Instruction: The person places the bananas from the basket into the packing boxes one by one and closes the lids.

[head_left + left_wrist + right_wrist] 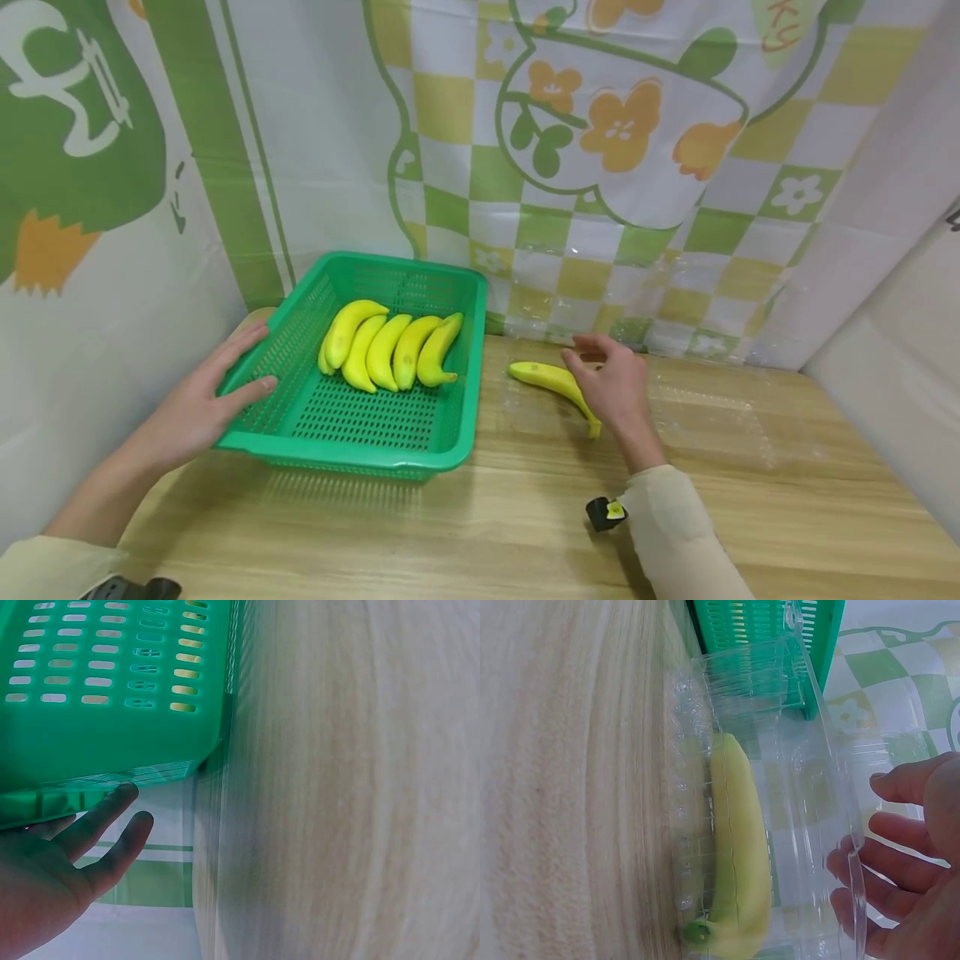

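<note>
A green perforated plastic basket [471, 417] stands at the left of the table with several yellow bananas [384, 350] side by side in it. My left hand [191, 410] holds its left rim, thumb over the inside; in the left wrist view the fingers [124, 851] lie along the outside. To the right, a single banana [551, 379] lies in a clear plastic container [802, 832]. Above that banana is my right hand [618, 392], thumb apart from loosely bent fingers. In the right wrist view the fingertips [840, 862] are at the container's edge; whether they touch it I cannot tell.
The wooden table [495, 533] runs along a printed, checkered curtain [442, 108] at the back. White walls close off the left and right sides. The container's clear plastic spreads right of my hand and stands up against the curtain, hard to see.
</note>
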A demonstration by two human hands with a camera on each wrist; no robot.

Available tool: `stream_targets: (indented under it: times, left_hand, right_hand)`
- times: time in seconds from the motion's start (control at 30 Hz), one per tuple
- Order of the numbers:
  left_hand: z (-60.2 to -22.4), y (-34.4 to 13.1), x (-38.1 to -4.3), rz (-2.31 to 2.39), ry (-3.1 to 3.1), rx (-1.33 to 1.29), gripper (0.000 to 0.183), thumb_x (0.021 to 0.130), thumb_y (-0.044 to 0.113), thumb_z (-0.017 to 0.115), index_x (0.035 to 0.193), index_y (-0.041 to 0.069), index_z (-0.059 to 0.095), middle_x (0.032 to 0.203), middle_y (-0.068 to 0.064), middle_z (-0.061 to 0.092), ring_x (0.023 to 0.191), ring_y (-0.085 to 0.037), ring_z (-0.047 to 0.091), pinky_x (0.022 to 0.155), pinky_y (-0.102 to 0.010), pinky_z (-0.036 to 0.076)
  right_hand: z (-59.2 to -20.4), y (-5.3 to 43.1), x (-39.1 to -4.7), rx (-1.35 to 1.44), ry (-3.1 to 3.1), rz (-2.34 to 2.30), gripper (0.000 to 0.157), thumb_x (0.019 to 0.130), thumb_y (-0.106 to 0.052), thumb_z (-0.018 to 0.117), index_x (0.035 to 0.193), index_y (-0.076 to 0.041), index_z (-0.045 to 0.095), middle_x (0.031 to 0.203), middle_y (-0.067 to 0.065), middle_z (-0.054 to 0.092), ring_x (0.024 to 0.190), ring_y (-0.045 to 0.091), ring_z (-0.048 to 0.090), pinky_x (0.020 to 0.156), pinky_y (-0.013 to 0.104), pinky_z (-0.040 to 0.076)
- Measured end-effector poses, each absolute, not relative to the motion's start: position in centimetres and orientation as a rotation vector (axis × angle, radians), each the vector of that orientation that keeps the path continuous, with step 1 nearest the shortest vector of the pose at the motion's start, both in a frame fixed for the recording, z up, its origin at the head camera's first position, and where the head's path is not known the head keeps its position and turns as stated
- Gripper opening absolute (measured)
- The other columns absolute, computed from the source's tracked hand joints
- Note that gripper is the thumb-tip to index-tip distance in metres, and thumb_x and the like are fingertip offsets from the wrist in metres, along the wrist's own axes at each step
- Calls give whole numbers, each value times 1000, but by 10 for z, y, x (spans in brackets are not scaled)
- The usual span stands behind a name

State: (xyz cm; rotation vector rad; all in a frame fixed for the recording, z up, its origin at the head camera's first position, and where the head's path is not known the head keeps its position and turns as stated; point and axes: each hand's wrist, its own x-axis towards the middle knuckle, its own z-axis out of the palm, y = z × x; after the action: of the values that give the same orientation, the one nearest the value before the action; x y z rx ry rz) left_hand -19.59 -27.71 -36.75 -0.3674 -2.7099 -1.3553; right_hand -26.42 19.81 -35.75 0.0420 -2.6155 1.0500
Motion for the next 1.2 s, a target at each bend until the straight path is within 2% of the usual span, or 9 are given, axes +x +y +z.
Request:
stream_targets:
  times: [0.6,0.93,1.2]
  left_hand:
    - [-368,-278,-197,-1360,-2677,-384,76,111,25,55,172,8,12,178,-24,3,162,-56,-5,120,-85,1]
    - [-360,-273,-196,-1380,-2716,-370,76,113,23,52,171,3,7,178,-26,-2,161,-56,-8,120,-84,1]
    - [-362,-274,-195,-1386,-2696,-371,76,112,23,54,171,6,11,178,-24,1,162,-55,-6,121,-84,2]
  right_hand:
    - [-354,194,-264,54,-2615,1111,40,103,-34,71,135,-10,72,127,13,77,118,31,73,101,49,60]
    - [-353,189,-264,83,-2566,1146,39,102,-31,73,133,-8,73,123,14,78,115,31,74,100,47,61]
    - [-348,178,-262,116,-2583,1140,40,103,-35,71,134,-11,73,124,11,78,115,30,74,99,48,61]
